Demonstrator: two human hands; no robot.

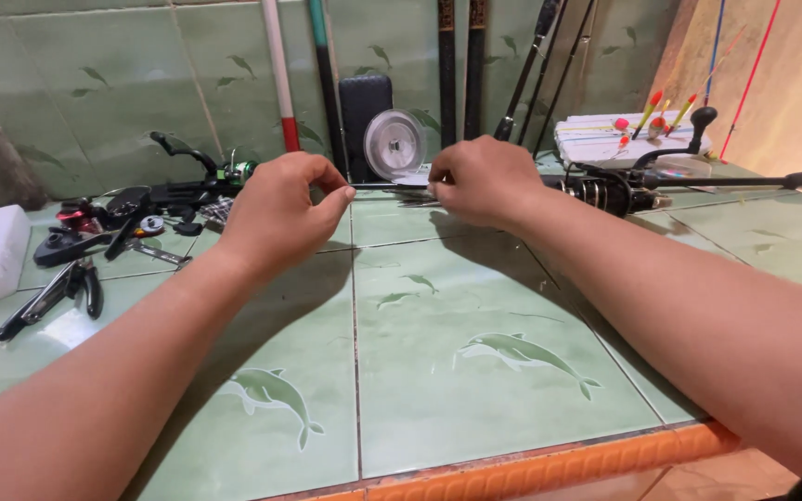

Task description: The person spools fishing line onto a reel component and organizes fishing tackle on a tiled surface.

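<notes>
Both hands are raised a little above the green tiled tabletop (475,408), curled toward each other, and between them runs a thin dark rod (384,186), most likely the slim end of a fishing rod lying across the back of the tabletop. The left hand (276,209) has its fingers (331,199) pinched shut, thumb against forefinger, right at the near end of the rod; whether they grip the rod itself or a fine line there is too small to tell. The right hand (485,181) is closed in a loose fist on the rod a short way along, its fingertips turned down and hidden. To handle this well, it seems wise to keep the right hand steady as the anchor and let the left pinch do the fine work close to the tip, without bending it. A clear line spool (394,144) stands just behind the gap between the hands, a spinning reel (605,190) lies to the right, and pliers (58,292) rest well off to the left
</notes>
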